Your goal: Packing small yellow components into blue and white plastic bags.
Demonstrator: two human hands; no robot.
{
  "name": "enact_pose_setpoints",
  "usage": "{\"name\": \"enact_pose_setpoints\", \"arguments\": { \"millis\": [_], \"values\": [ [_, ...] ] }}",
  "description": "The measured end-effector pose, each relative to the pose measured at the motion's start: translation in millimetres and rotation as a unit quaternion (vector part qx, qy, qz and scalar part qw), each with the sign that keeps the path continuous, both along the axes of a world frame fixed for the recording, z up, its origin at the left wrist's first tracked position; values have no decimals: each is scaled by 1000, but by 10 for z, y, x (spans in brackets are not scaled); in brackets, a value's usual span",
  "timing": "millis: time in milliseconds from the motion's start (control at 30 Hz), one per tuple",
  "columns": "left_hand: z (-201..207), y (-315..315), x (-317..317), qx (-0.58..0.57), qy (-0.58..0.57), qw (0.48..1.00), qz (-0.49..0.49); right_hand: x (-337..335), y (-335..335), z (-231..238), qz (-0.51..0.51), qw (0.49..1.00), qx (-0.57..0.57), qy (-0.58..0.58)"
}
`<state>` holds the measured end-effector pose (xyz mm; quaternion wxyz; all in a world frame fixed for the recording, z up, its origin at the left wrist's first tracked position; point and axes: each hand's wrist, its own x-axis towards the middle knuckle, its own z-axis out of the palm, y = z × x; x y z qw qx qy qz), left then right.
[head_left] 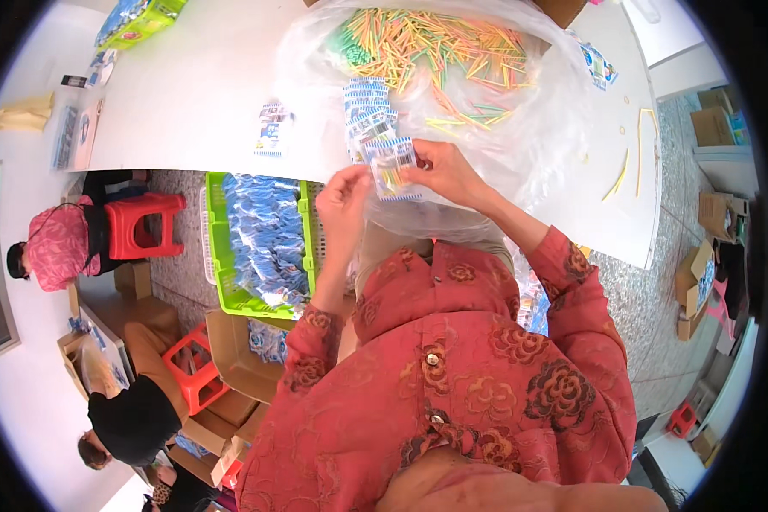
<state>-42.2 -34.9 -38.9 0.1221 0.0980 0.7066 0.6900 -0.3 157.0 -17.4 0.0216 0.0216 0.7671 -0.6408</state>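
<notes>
A small clear packet with blue-and-white print (392, 169) is held upright in front of me at the table's near edge. Yellowish sticks show through its front. My right hand (448, 175) pinches its right side between thumb and fingers. At its left edge, the fingertips of my left hand (341, 200) are closed on the packet. Just beyond it lies an overlapping row of similar packets (367, 107). Thin coloured sticks (439, 47), yellow, orange, pink and green, are heaped on a clear plastic sheet (538, 128).
A single packet (272, 130) lies left on the white table (188, 102). Below the table's edge, a green crate (230, 294) holds many blue packets. Loose sticks (619, 177) lie at the right. Red stools (145, 226), cardboard boxes (239, 346) and other people (136, 418) are at the left.
</notes>
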Motion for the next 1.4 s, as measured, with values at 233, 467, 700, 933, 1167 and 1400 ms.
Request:
{"name": "enact_pose_setpoints", "arguments": {
  "millis": [233, 467, 700, 933, 1167, 1400],
  "values": [
    [85, 103, -528, -162, 194, 968, 6, -362, -59, -154, -54, 991, 122, 16],
    [-110, 222, -1020, -187, 106, 976, -30, -383, -135, -384, -143, 967, 181, 109],
    [-111, 359, -1262, -243, 89, 965, -36, -379, -146, -433, -161, 972, 141, 99],
    [-60, 509, -1534, -309, 43, 948, -65, -394, -190, -406, -169, 982, 76, 34],
    [-74, 625, -1508, -87, -99, 990, -57, -411, -228, -503, -179, 979, 88, 45],
    [-11, 592, -1332, 58, -114, 991, -42, -368, -226, -395, -173, 983, 57, -10]
  ]
}}
